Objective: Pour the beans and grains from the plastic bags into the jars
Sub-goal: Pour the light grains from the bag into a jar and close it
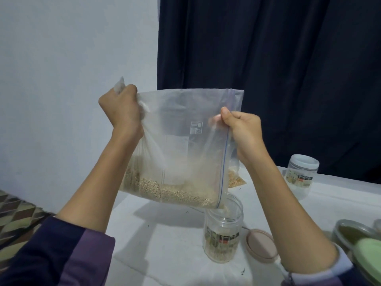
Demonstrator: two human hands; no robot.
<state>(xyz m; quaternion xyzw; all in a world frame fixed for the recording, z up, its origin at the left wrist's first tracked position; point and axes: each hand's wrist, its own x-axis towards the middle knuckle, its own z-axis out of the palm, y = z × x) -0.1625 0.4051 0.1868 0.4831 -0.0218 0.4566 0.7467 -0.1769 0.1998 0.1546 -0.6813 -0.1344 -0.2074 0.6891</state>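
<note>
Both hands clenched on the bag (181,145), left hand (120,109) gripping high, right hand (240,129) pinching the zip edge, funnelling grains (165,190) cornerwise into open jar (223,234).

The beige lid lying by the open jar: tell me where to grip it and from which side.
Grip the beige lid by its rim, coming down from above. It lies flat on the white table, a low disc, so only the edge gives fingers purchase. Approach from its right: the open jar stands close on its left, and the bag hangs over that jar.
</note>
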